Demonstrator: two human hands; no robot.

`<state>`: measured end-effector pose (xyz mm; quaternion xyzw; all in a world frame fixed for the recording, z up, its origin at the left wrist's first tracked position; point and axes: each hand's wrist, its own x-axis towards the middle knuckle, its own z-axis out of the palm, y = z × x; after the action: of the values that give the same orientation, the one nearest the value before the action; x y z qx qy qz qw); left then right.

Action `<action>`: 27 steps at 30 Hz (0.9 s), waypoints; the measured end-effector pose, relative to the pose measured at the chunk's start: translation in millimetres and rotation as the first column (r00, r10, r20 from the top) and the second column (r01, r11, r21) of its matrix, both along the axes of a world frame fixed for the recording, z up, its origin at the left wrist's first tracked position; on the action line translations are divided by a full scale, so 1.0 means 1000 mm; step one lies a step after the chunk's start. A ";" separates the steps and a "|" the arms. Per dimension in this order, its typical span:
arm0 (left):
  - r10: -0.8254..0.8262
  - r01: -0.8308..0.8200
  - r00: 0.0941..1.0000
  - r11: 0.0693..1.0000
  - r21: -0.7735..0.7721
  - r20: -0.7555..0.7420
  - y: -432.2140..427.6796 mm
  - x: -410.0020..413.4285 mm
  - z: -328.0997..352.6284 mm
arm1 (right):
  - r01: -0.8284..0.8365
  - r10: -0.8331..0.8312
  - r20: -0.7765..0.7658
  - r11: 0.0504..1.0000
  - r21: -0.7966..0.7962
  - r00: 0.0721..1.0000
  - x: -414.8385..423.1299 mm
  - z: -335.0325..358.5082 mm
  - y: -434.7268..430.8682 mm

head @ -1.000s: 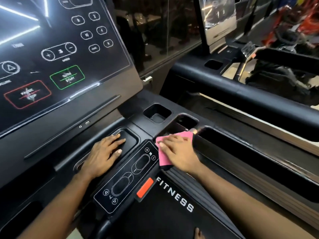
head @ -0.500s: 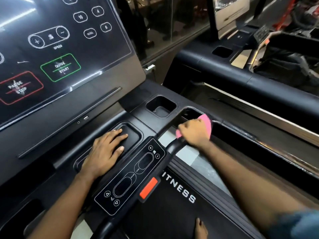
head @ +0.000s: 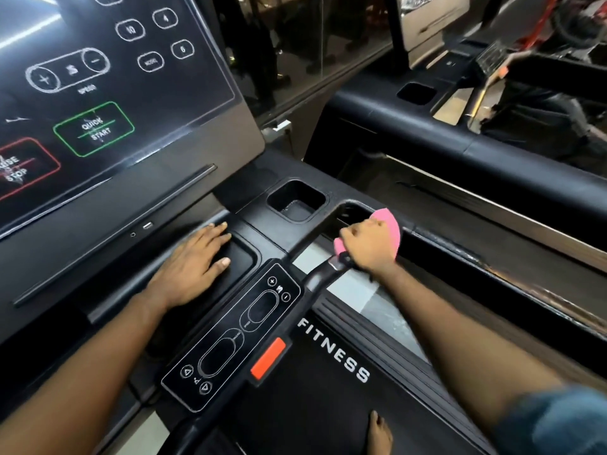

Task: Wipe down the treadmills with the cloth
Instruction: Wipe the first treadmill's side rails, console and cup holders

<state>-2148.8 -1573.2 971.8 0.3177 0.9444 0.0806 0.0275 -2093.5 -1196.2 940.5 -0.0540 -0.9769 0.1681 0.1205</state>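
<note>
Gym treadmill console (head: 184, 192). Grips pink cloth (head: 389, 224) round handlebar (head: 320, 274) in curled right hand (head: 369, 246); rests left hand (head: 190, 267) flat on tray (head: 241, 257), fingers straight. Mid-wipe, seemingly; calls next for sliding along bar.

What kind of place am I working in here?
Most likely a gym: a treadmill console with Quick Start and Stop buttons, a deck marked FITNESS, and a second treadmill alongside.
</note>
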 end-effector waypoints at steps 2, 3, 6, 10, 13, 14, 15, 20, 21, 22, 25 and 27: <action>0.012 -0.013 0.999 1.000 0.027 0.037 0.003 -0.010 -0.004 | -0.010 0.008 -0.014 0.989 -0.151 1.000 0.030 0.003 -0.043; 0.018 -0.020 0.999 0.998 0.055 0.043 0.006 -0.012 -0.004 | -0.066 0.053 -0.061 0.971 -0.230 0.997 0.047 0.003 -0.061; 0.031 -0.033 0.999 0.995 0.098 0.015 0.010 -0.013 -0.007 | -0.218 0.169 -0.171 0.919 -0.328 0.971 0.071 0.000 -0.068; 0.010 -0.010 1.000 0.998 0.066 -0.009 0.011 -0.014 -0.009 | -0.125 0.052 -0.211 0.929 -0.349 0.976 0.037 -0.008 -0.024; 0.013 -0.012 0.999 0.999 0.045 -0.040 0.017 -0.012 -0.007 | 0.022 -0.061 -0.115 0.950 -0.310 0.992 0.011 -0.011 0.014; 0.017 -0.015 0.999 0.999 0.047 -0.046 0.018 -0.011 -0.006 | 0.050 -0.079 -0.086 0.952 -0.301 0.993 0.006 -0.010 0.019; 0.019 -0.017 0.999 0.999 0.052 -0.049 0.018 -0.010 -0.005 | 0.077 -0.103 -0.067 0.946 -0.314 0.992 0.004 -0.009 0.018; 0.030 -0.027 0.998 0.996 0.081 -0.047 0.020 -0.010 -0.003 | 0.046 -0.087 -0.086 0.917 -0.397 0.993 0.045 -0.002 -0.062; 0.034 -0.029 0.998 0.996 0.088 -0.056 0.021 -0.009 -0.003 | 0.013 -0.056 -0.105 0.929 -0.370 0.993 0.055 -0.001 -0.073; 0.043 -0.036 0.997 0.995 0.094 -0.070 0.023 -0.011 -0.002 | -0.020 -0.017 -0.109 0.943 -0.334 0.994 0.059 0.001 -0.077; 0.040 -0.035 0.991 0.999 0.035 -0.130 0.033 -0.023 0.005 | -0.034 0.027 -0.033 0.969 -0.244 0.999 0.046 0.004 -0.055; 0.011 -0.012 0.984 1.000 -0.003 -0.180 0.039 -0.032 0.007 | 0.103 -0.088 0.092 0.979 -0.177 0.992 0.024 0.008 -0.029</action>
<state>-2180.5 -1534.0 978.5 0.3182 0.9449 0.0501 -0.0576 -2069.8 -1225.3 948.1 -0.1184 -0.9580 0.2478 0.0821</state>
